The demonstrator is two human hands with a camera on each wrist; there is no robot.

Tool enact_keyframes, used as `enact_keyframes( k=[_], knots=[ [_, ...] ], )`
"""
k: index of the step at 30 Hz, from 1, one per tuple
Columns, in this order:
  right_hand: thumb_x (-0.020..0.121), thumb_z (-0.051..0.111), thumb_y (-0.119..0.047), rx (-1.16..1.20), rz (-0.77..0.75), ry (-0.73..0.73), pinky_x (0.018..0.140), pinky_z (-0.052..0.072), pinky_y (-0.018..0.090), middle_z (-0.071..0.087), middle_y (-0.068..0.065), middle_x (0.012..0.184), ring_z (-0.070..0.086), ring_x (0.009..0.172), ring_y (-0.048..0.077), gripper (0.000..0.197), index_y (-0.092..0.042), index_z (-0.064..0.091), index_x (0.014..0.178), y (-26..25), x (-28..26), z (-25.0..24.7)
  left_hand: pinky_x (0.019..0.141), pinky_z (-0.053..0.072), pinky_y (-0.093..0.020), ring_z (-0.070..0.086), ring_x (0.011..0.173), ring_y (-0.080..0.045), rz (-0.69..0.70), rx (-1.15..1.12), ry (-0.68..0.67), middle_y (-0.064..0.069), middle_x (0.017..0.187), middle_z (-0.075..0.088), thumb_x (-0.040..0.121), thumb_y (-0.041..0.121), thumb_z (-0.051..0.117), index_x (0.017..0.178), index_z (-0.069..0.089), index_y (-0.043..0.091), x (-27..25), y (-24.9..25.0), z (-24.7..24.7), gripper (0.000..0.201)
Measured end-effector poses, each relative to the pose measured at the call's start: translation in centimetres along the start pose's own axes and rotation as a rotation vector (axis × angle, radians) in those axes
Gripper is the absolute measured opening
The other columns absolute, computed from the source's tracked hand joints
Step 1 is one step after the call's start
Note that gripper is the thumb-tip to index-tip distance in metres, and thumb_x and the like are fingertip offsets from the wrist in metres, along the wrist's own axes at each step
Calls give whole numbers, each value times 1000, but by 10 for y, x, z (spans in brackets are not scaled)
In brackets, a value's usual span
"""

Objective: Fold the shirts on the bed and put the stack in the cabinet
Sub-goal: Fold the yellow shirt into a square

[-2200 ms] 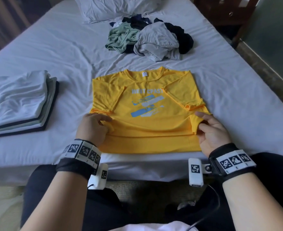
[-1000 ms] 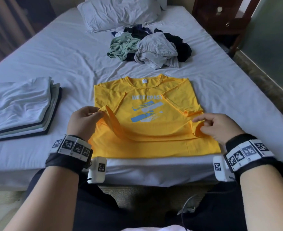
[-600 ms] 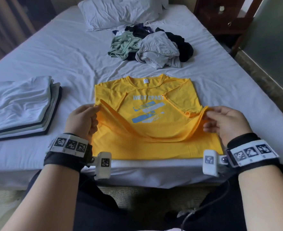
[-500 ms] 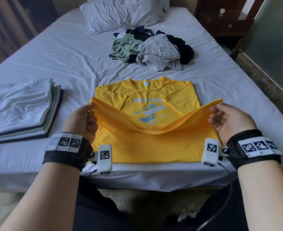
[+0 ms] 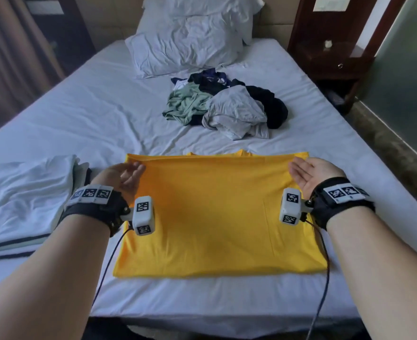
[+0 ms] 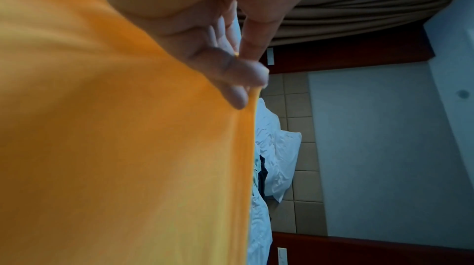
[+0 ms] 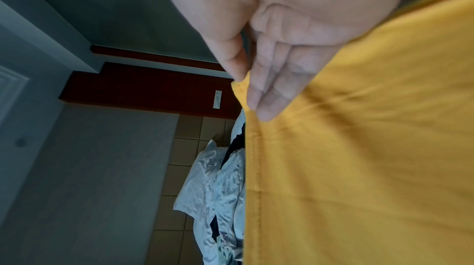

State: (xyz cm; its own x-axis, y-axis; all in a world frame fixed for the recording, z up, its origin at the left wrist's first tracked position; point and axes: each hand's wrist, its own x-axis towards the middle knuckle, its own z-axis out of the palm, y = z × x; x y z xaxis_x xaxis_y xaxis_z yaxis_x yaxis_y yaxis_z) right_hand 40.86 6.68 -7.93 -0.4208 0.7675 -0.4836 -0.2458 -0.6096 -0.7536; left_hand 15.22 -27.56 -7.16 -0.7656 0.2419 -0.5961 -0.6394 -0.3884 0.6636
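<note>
Head view: the yellow shirt (image 5: 217,217) lies on the bed (image 5: 99,119) near the front edge, its hem drawn up to the collar so it halves. The left hand (image 5: 121,176) and right hand (image 5: 313,174) each hold a far corner, keeping the hem taut and square. A folded stack (image 5: 23,200) sits to the left, likely where this shirt goes next; a loose pile (image 5: 224,109) waits beyond. Left wrist view: thumb (image 6: 252,38) and fingers (image 6: 231,79) pinch the shirt's edge (image 6: 252,127). Right wrist view: thumb (image 7: 231,56) and fingers (image 7: 277,87) likewise pinch the hemmed corner (image 7: 241,87), palm turned up. No cabinet is visible.
</note>
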Motion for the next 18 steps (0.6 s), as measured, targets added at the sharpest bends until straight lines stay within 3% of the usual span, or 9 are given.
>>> enact_keyframes(
  k=[4, 7, 10, 13, 18],
  knots=[
    [100, 46, -9, -15, 7, -6, 76, 62, 32, 72, 10, 114, 71, 103, 23, 35, 0, 51, 134, -3, 24, 18, 52, 58, -24, 73, 81, -20, -3, -42, 32, -7, 80, 73, 98, 10, 66, 90, 66, -2, 26, 1, 19, 14],
    [100, 44, -9, -10, 18, 9, 77, 61, 33, 71, 11, 117, 70, 105, 25, 31, 0, 52, 129, -6, 42, 30, 53, 58, -24, 73, 84, -21, -13, -60, 47, -8, 86, 74, 98, 9, 64, 91, 67, -3, 45, 4, 28, 14],
    [101, 42, -10, -16, 21, 20, 78, 60, 34, 70, 12, 120, 69, 105, 25, 28, -1, 53, 126, -8, 59, 41, 59, 61, -26, 75, 82, -21, -21, -80, 58, -9, 81, 76, 98, 8, 64, 92, 68, -3, 61, 4, 37, 14],
    [102, 43, -12, -25, 19, 8, 77, 61, 33, 69, 12, 120, 69, 104, 24, 30, -1, 52, 129, -8, 77, 50, 65, 62, -27, 76, 79, -21, -22, -86, 69, -9, 88, 77, 98, 8, 63, 95, 69, -3, 81, 5, 43, 13],
    [101, 46, -15, -76, 40, 16, 77, 60, 35, 68, 13, 121, 69, 105, 26, 29, -2, 52, 126, 2, 102, 62, 68, 63, -29, 77, 87, -25, -13, -72, 60, -13, 98, 77, 97, 7, 63, 104, 67, -4, 111, -2, 43, 14]
  ],
)
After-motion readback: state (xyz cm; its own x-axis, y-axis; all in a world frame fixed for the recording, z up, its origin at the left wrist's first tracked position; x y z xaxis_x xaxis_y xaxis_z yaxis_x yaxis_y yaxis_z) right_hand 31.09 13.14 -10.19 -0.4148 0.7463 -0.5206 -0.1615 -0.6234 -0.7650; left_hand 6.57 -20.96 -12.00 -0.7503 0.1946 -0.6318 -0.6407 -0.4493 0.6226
